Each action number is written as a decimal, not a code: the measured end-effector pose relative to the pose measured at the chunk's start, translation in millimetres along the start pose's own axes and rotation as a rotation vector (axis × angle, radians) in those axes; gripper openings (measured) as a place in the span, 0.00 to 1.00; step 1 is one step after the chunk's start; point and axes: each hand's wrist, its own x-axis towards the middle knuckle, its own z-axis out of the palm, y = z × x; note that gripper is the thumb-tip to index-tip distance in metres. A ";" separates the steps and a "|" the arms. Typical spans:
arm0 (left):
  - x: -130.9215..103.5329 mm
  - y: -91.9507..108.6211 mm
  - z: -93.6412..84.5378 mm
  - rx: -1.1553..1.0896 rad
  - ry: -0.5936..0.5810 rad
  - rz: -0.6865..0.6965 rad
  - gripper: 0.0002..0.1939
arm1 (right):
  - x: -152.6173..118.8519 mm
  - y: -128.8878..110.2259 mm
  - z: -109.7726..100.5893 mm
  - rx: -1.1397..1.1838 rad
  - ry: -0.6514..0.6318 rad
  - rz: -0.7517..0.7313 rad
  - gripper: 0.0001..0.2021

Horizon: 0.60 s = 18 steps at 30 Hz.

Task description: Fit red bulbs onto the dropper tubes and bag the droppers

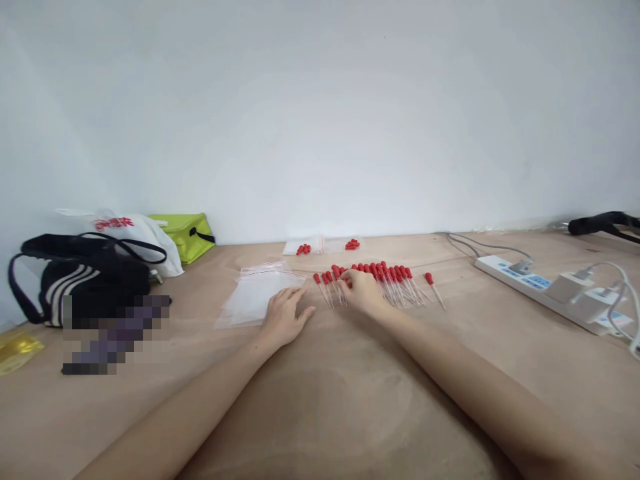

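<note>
Several droppers with red bulbs and thin clear stems lie in a row (399, 280) across the middle of the table. My right hand (363, 290) reaches over the left part of this row, its fingers bent and pressed together by the red bulbs; what they hold, if anything, is hidden. Flat clear plastic bags (250, 297) lie stacked to the left. My left hand (286, 315) rests at the right edge of the stack with its fingers apart. Behind, near the wall, two filled bags hold red-bulbed pieces, one on the left (303, 249) and one on the right (353, 245).
A black bag (95, 280), a white plastic bag (155, 243) and a lime-green bag (187, 235) stand at the left, with a blurred dark object (117, 337) before them. At the right lies a power strip (540, 293) with plugs and cables.
</note>
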 end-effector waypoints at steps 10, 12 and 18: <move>-1.3 0.9 -1.4 0.215 -0.272 -0.282 0.33 | 21.2 -26.4 30.8 -0.254 0.029 0.033 0.11; -0.7 1.0 -2.5 0.215 -0.295 -0.286 0.33 | 22.0 -24.4 34.2 -0.280 0.033 0.024 0.10; -1.3 0.5 -1.4 0.221 -0.267 -0.260 0.32 | 17.0 -15.1 35.5 -0.251 0.095 -0.038 0.11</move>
